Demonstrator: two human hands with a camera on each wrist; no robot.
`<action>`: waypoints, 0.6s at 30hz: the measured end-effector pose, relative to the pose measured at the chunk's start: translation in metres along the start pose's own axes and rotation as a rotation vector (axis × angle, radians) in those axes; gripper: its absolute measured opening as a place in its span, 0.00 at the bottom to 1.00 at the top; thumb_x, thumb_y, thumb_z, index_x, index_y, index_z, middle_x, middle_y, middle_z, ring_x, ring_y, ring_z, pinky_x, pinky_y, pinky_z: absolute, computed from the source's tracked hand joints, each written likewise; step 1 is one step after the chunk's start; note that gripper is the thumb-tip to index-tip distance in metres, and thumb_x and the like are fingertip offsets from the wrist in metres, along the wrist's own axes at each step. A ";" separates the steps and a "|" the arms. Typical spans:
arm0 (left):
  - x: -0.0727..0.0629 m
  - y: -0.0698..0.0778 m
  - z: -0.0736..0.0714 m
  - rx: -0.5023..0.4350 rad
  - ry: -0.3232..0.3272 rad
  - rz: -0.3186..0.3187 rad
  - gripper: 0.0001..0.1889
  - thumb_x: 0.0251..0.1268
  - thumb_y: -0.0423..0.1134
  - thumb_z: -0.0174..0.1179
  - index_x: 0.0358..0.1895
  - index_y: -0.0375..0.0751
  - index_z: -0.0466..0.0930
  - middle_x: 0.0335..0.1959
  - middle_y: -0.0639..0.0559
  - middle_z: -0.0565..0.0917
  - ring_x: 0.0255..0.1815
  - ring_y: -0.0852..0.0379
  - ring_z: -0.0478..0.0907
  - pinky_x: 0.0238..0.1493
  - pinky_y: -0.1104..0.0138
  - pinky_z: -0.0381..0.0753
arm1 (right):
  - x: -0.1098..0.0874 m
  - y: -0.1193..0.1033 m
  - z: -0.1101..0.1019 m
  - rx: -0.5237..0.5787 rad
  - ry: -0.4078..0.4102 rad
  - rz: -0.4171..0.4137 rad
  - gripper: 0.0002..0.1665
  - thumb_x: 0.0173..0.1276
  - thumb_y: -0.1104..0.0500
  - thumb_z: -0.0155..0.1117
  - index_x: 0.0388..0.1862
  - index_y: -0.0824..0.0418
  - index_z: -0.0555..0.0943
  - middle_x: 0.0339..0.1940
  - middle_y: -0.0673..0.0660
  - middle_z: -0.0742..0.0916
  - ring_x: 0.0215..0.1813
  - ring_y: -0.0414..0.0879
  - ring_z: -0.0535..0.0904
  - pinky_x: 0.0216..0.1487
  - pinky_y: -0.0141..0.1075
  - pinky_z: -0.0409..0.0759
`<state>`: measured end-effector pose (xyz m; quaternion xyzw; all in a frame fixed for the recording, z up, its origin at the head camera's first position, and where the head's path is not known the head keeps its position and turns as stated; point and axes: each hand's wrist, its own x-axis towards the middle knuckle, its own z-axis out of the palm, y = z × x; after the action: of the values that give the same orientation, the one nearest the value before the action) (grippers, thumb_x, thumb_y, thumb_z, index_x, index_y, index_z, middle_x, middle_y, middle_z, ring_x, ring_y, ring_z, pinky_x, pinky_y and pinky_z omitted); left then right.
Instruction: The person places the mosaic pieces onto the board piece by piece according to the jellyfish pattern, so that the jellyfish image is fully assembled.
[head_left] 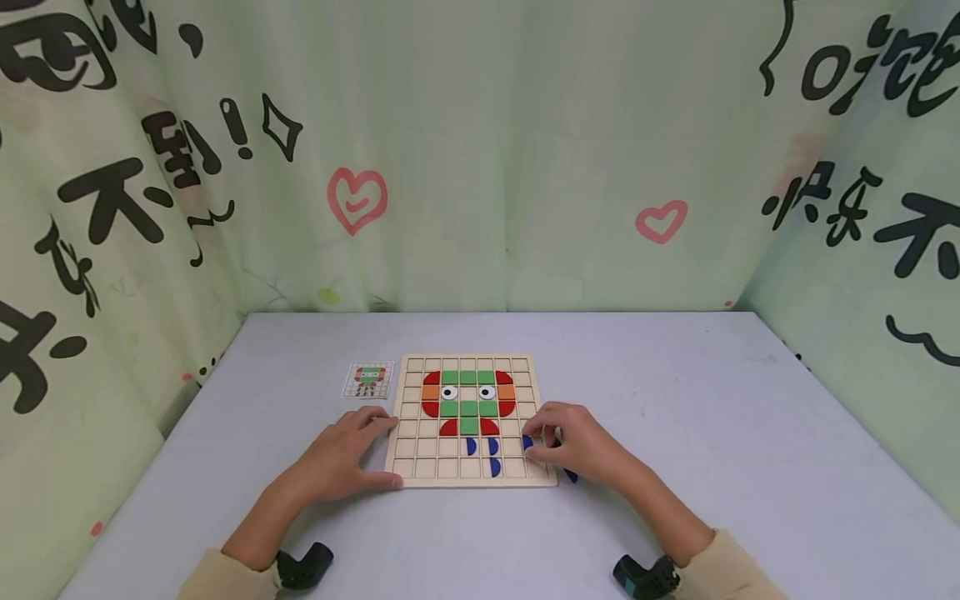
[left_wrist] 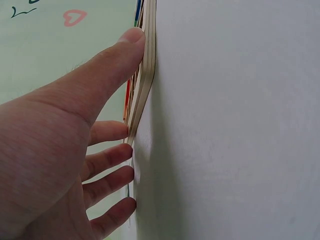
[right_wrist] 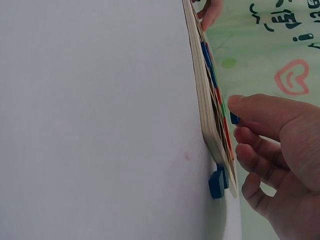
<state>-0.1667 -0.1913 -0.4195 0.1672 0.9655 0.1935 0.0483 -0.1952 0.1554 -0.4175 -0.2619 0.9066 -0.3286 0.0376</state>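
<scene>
A wooden grid board (head_left: 420,472) lies on the table, bearing a figure of green, red and orange pieces with two eye pieces (head_left: 487,392). Below the figure sit three blue half-round pieces (head_left: 495,467). My left hand (head_left: 341,458) rests against the board's left side, thumb at the near corner and fingers spread along the edge. Over the board's right columns, my right hand (head_left: 581,442) pinches another blue half-round piece (right_wrist: 234,118) between thumb and fingertips. More blue pieces (right_wrist: 216,184) lie beside the board's right edge, partly hidden by this hand in the head view.
A small picture card (head_left: 367,380) with a similar figure on a grid lies left of the board's far corner. The white table (head_left: 675,375) is bordered by a pale green curtain (head_left: 510,167) with black lettering and pink hearts.
</scene>
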 end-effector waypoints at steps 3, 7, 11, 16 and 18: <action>0.000 0.000 0.000 0.003 0.002 0.002 0.44 0.46 0.62 0.71 0.67 0.46 0.70 0.66 0.50 0.70 0.66 0.49 0.66 0.64 0.48 0.68 | 0.003 -0.006 0.004 0.005 -0.009 0.000 0.10 0.57 0.58 0.73 0.39 0.55 0.85 0.31 0.46 0.81 0.32 0.39 0.74 0.32 0.27 0.74; 0.000 -0.001 0.000 0.006 0.002 0.006 0.44 0.46 0.62 0.71 0.67 0.46 0.70 0.65 0.50 0.70 0.66 0.49 0.66 0.64 0.48 0.68 | 0.006 -0.013 0.009 0.018 -0.024 0.017 0.10 0.58 0.57 0.73 0.39 0.54 0.86 0.32 0.45 0.82 0.34 0.40 0.75 0.33 0.27 0.75; 0.001 -0.001 0.000 0.003 0.001 0.009 0.44 0.46 0.63 0.71 0.67 0.46 0.70 0.65 0.50 0.70 0.66 0.49 0.66 0.64 0.48 0.68 | 0.010 -0.018 0.014 0.024 -0.034 -0.005 0.09 0.57 0.57 0.73 0.38 0.54 0.86 0.33 0.44 0.83 0.35 0.40 0.75 0.35 0.27 0.76; 0.000 -0.002 0.000 -0.002 0.000 0.008 0.44 0.46 0.62 0.71 0.67 0.46 0.70 0.66 0.50 0.70 0.66 0.49 0.66 0.64 0.48 0.68 | 0.013 -0.025 0.020 0.017 -0.049 -0.039 0.09 0.57 0.57 0.74 0.38 0.53 0.86 0.32 0.45 0.83 0.33 0.40 0.74 0.33 0.27 0.75; 0.000 -0.001 0.000 -0.003 0.000 0.006 0.44 0.46 0.62 0.71 0.67 0.46 0.71 0.66 0.50 0.70 0.66 0.49 0.66 0.64 0.48 0.68 | 0.015 -0.028 0.023 0.016 -0.053 -0.054 0.08 0.57 0.57 0.74 0.37 0.53 0.86 0.32 0.45 0.83 0.33 0.40 0.74 0.32 0.27 0.74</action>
<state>-0.1669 -0.1926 -0.4203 0.1702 0.9647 0.1951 0.0480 -0.1896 0.1165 -0.4162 -0.2945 0.8953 -0.3297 0.0551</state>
